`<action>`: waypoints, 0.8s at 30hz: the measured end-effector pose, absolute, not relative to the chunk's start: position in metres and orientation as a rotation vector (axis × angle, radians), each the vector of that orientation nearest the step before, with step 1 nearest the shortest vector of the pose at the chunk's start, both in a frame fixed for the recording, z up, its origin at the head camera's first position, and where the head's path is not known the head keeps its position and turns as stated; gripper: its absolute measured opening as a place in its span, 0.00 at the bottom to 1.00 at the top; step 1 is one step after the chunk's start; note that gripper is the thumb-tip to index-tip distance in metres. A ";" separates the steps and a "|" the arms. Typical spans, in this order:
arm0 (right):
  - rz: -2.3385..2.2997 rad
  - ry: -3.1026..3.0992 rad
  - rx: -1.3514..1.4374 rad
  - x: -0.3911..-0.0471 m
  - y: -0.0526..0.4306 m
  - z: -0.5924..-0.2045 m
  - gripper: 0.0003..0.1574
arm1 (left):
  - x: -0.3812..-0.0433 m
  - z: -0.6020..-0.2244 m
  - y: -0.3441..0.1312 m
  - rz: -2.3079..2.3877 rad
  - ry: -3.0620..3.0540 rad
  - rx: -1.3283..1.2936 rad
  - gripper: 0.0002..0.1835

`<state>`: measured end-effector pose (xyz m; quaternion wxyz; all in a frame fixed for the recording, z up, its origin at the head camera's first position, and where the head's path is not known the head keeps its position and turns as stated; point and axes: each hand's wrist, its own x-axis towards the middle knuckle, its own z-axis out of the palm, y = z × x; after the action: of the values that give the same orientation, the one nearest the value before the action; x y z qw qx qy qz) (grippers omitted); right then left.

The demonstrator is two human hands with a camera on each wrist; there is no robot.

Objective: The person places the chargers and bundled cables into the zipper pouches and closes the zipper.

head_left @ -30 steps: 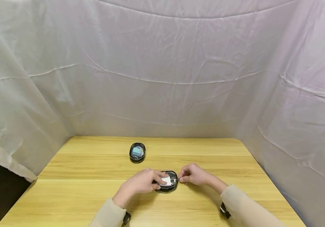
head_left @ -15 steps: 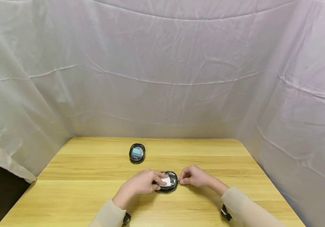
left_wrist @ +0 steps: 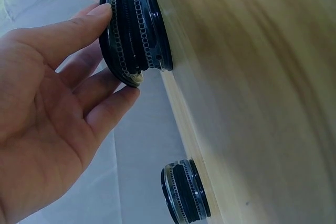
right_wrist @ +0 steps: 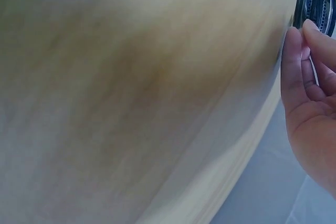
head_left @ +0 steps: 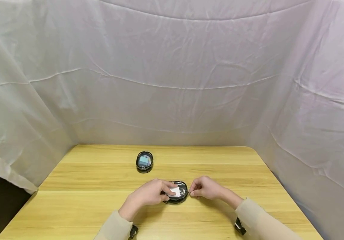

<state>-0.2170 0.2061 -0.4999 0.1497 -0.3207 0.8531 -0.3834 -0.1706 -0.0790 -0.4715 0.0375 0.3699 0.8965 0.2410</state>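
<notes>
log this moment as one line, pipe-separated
left hand: gripping near case | right hand: pinching at its right end | near case: on table | rear case: untouched, on table, farther back, left

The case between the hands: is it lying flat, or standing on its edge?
Lying flat: in the head view, the case shows its glossy oval top facing upward.

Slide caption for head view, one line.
Left grip on the near black-rimmed case, right grip pinching at its edge; second case farther back on wooden table.
</notes>
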 end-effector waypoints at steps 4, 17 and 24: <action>-1.094 2.470 -0.913 -0.216 0.205 -0.500 0.03 | -0.172 -0.473 -0.080 0.734 2.749 1.117 0.13; -1.118 2.529 -0.813 -0.216 0.196 -0.497 0.03 | -0.173 -0.471 -0.082 0.736 2.732 1.109 0.15; -1.117 2.562 -0.811 -0.222 0.192 -0.499 0.02 | -0.171 -0.469 -0.081 0.707 2.769 1.091 0.17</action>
<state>-0.2216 0.1915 -0.4988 0.1156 -0.2769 0.8745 -0.3811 -0.1713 -0.0810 -0.4691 0.0412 0.3563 0.9045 0.2309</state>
